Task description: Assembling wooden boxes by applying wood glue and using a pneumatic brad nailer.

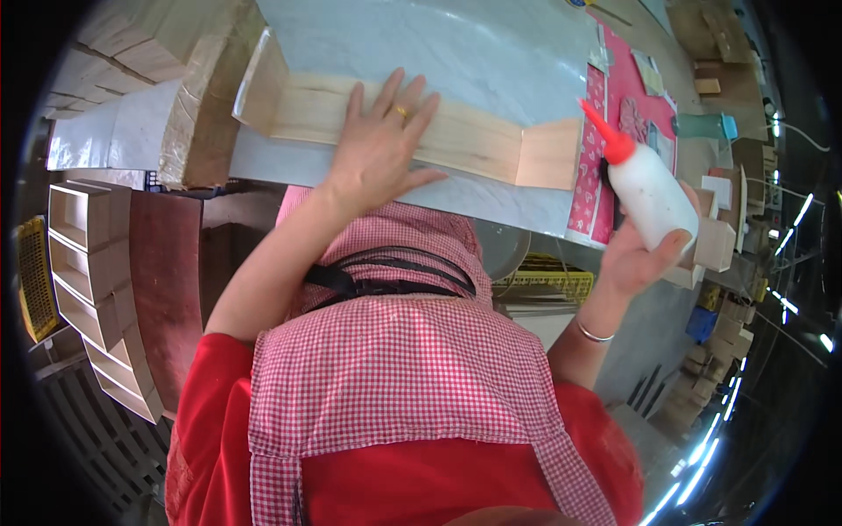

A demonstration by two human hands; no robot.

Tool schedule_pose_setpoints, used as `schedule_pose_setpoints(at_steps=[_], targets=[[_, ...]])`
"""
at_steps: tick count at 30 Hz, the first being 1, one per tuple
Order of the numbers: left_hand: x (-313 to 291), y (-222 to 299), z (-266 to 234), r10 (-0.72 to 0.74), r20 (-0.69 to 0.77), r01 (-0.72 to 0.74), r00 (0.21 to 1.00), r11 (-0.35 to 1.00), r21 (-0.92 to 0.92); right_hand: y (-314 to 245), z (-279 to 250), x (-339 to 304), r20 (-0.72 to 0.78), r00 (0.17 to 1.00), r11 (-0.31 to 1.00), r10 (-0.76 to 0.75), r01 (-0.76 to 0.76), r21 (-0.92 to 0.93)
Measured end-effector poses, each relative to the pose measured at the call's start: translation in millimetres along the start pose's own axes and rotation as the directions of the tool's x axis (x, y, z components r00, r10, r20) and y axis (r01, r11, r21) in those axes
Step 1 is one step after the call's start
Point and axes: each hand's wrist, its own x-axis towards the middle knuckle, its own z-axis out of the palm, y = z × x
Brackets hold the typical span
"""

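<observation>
My left hand [377, 145] lies with its fingers spread on a long pale wooden board [478, 140], a ring on one finger. A short wooden end piece [263, 83] stands up at the board's left end, and another end piece [550, 154] adjoins its right end. On the right, my right hand [645, 254] is wrapped round a white squeeze glue bottle [653, 193]. The bottle's red pointed nozzle [605, 131] tilts up and to the left, beside the right end piece and apart from it.
A large taped cardboard box [206, 96] borders the board's left. Pink patterned cloth [627, 88] covers part of the grey table [438, 44], with a teal-capped container [706, 126] beyond. Stacked wooden boxes [92, 254] stand at lower left. A yellow crate [553, 285] sits below the table.
</observation>
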Motion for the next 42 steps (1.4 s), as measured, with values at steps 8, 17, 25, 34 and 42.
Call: schedule_pose_setpoints(at_steps=[8, 17, 25, 34, 42], targets=[[5.4, -8.5, -3.7, 0.007, 0.079, -0.011, 0.997, 0.999, 0.042, -13.3, -72.2, 0.8, 0.126, 0.99, 0.956, 0.06, -0.02, -0.294], [2.9, -9.7, -0.5, 0.033, 0.035, -0.036, 0.999, 0.996, 0.083, -11.8, -83.8, -1.4, 0.244, 0.967, 0.938, 0.075, 0.014, -0.346], [4.8, -7.4, -4.4, 0.018, 0.067, -0.024, 0.998, 0.995, 0.095, -0.4, -79.4, 9.2, 0.251, 0.967, 0.927, 0.032, 0.065, -0.369], [5.9, -4.9, -6.7, 0.006, 0.081, -0.013, 0.997, 0.996, 0.09, 20.6, -54.3, 30.2, 0.18, 0.979, 0.874, -0.092, 0.166, -0.456], [4.0, -2.3, -7.6, -0.023, 0.148, 0.01, 0.989, 0.997, 0.082, 21.6, -51.9, 35.0, 0.19, 0.978, 0.862, -0.083, 0.166, -0.48]])
